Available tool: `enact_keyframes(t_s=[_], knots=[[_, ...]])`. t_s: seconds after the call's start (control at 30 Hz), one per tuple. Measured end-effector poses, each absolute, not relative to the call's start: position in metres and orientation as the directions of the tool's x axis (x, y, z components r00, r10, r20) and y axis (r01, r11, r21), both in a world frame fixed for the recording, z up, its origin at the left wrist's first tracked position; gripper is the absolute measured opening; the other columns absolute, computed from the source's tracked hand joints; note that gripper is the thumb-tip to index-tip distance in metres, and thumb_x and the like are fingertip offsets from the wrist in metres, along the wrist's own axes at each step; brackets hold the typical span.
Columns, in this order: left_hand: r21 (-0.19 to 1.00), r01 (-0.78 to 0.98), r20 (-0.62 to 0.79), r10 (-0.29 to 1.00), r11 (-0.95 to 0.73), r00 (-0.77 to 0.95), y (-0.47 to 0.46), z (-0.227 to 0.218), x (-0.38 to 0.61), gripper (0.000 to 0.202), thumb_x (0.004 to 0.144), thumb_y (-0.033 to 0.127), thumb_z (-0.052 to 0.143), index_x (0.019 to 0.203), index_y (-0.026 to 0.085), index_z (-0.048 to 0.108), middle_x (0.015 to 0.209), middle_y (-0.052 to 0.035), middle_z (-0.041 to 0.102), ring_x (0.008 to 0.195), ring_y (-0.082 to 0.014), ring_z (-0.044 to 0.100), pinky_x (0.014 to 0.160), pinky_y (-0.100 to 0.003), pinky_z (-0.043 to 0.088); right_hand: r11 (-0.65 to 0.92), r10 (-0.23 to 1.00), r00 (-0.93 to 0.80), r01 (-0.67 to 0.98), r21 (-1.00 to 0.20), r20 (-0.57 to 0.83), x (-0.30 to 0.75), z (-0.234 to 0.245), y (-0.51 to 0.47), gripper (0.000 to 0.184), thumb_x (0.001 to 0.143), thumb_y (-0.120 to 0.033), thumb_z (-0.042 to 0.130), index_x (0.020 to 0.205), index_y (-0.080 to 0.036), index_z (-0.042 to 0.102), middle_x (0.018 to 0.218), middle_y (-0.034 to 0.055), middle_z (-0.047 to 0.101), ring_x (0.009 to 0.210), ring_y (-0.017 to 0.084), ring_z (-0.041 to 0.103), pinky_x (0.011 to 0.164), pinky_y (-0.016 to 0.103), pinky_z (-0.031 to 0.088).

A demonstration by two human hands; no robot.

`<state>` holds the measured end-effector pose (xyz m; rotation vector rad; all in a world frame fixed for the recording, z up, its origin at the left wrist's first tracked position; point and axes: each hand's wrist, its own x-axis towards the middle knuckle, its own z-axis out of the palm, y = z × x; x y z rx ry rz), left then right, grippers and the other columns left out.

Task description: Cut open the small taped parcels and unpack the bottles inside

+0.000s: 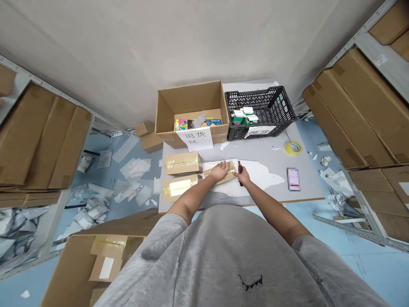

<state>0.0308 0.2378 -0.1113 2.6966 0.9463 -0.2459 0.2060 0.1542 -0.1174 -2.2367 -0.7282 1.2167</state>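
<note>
My left hand [220, 171] lies flat with fingers spread on a small taped brown parcel [230, 175] on the grey table [275, 162]. My right hand [243, 175] is closed round a red and black utility knife [240, 168] at the parcel's right end. Two more taped brown parcels lie to the left, one further back [183, 163] and one nearer [179, 186]. White paper [262, 172] lies under and beside the parcel.
An open cardboard box [191, 111] with colourful items and a paper label stands at the table's back, a black plastic crate [260, 111] beside it. A tape roll [293, 148] and a small pink item [293, 178] lie right. Shelving with cartons flanks both sides; paper scraps litter the floor.
</note>
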Motion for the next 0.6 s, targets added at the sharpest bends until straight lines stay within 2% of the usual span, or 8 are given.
enact_keyframes(t_s=[0.13, 0.23, 0.3, 0.4, 0.47, 0.53, 0.6], knots=[[0.240, 0.633, -0.336, 0.549, -0.736, 0.766, 0.249, -0.101, 0.032, 0.048, 0.110, 0.031, 0.037, 0.155, 0.017, 0.037, 0.149, -0.0234, 0.054, 0.123, -0.0286, 0.066, 0.098, -0.039, 0.054, -0.735, 0.674, 0.441, 0.318, -0.599, -0.592, 0.204, -0.116, 0.158, 0.066, 0.082, -0.038, 0.080, 0.138, -0.021, 0.050, 0.116, 0.0081, 0.070, 0.078, 0.017, 0.069, 0.060, 0.024, 0.054], [0.244, 0.642, -0.342, 0.555, -0.727, 0.758, 0.251, -0.097, 0.033, 0.048, 0.111, 0.040, 0.033, 0.153, 0.018, 0.039, 0.142, -0.0203, 0.057, 0.116, -0.0262, 0.068, 0.094, -0.036, 0.054, -0.716, 0.696, 0.457, 0.390, -0.578, -0.554, 0.200, -0.109, 0.157, 0.063, 0.084, -0.040, 0.079, 0.137, -0.021, 0.050, 0.117, 0.0096, 0.071, 0.094, 0.022, 0.072, 0.073, 0.027, 0.057], [0.235, 0.663, -0.326, 0.585, -0.711, 0.743, 0.249, -0.097, 0.034, 0.049, 0.112, 0.043, 0.031, 0.153, 0.018, 0.039, 0.140, -0.0193, 0.058, 0.116, -0.0258, 0.068, 0.093, -0.035, 0.054, -0.701, 0.710, 0.491, 0.424, -0.573, -0.506, 0.197, -0.103, 0.152, 0.055, 0.089, -0.038, 0.074, 0.136, -0.020, 0.050, 0.115, 0.0105, 0.072, 0.098, 0.023, 0.073, 0.078, 0.029, 0.057], [0.233, 0.682, -0.292, 0.619, -0.693, 0.729, 0.243, -0.099, 0.033, 0.051, 0.111, 0.045, 0.031, 0.154, 0.018, 0.039, 0.138, -0.0186, 0.059, 0.117, -0.0261, 0.066, 0.091, -0.035, 0.053, -0.694, 0.709, 0.519, 0.390, -0.606, -0.478, 0.193, -0.092, 0.140, 0.028, 0.103, -0.033, 0.051, 0.128, -0.020, 0.052, 0.096, 0.0073, 0.074, 0.078, 0.020, 0.074, 0.068, 0.027, 0.057], [0.239, 0.685, -0.279, 0.627, -0.689, 0.727, 0.241, -0.100, 0.033, 0.052, 0.111, 0.046, 0.033, 0.154, 0.019, 0.039, 0.137, -0.0183, 0.059, 0.117, -0.0264, 0.066, 0.091, -0.035, 0.053, -0.698, 0.700, 0.482, 0.304, -0.648, -0.527, 0.188, -0.086, 0.130, 0.023, 0.108, -0.034, 0.039, 0.122, -0.020, 0.052, 0.075, 0.0017, 0.069, 0.057, 0.017, 0.069, 0.056, 0.025, 0.056], [0.240, 0.688, -0.277, 0.631, -0.685, 0.725, 0.240, -0.100, 0.033, 0.053, 0.110, 0.047, 0.035, 0.156, 0.019, 0.038, 0.136, -0.0181, 0.059, 0.116, -0.0265, 0.066, 0.090, -0.034, 0.053, -0.706, 0.687, 0.428, 0.202, -0.679, -0.587, 0.182, -0.081, 0.122, 0.023, 0.109, -0.035, 0.037, 0.119, -0.020, 0.051, 0.060, -0.0035, 0.061, 0.046, 0.017, 0.065, 0.048, 0.024, 0.053], [0.235, 0.692, -0.280, 0.634, -0.683, 0.721, 0.239, -0.100, 0.033, 0.056, 0.110, 0.048, 0.037, 0.158, 0.020, 0.035, 0.137, -0.0179, 0.058, 0.116, -0.0263, 0.066, 0.089, -0.033, 0.052, -0.720, 0.666, 0.391, 0.114, -0.685, -0.635, 0.175, -0.077, 0.119, 0.021, 0.109, -0.036, 0.038, 0.117, -0.021, 0.051, 0.054, -0.0057, 0.057, 0.043, 0.018, 0.065, 0.045, 0.024, 0.053]])
